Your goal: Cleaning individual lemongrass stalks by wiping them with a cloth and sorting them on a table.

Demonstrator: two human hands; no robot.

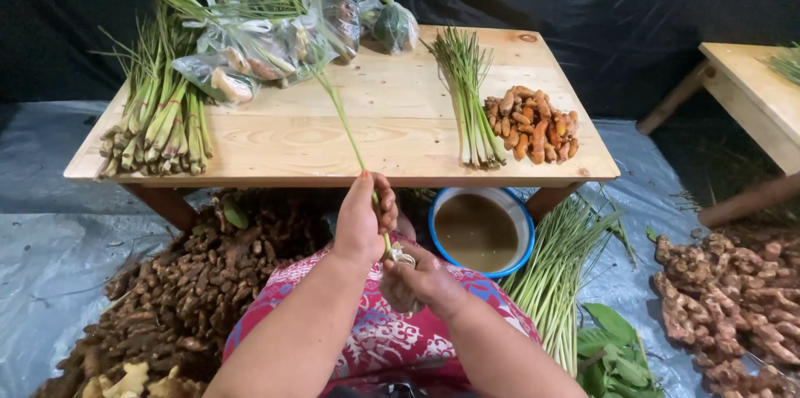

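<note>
Left hand (364,216) is pinching a lemongrass stalk (337,106) slanting up over the tabletop (392,127), right hand (417,280) just below that grip is closing around its root end, apparently trimming; clean base likely needed next.

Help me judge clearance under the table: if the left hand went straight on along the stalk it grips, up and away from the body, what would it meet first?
Probably the near edge of the wooden table: the left hand grips the lemongrass stalk just below it. Depth is unclear, so it might pass over.
</note>
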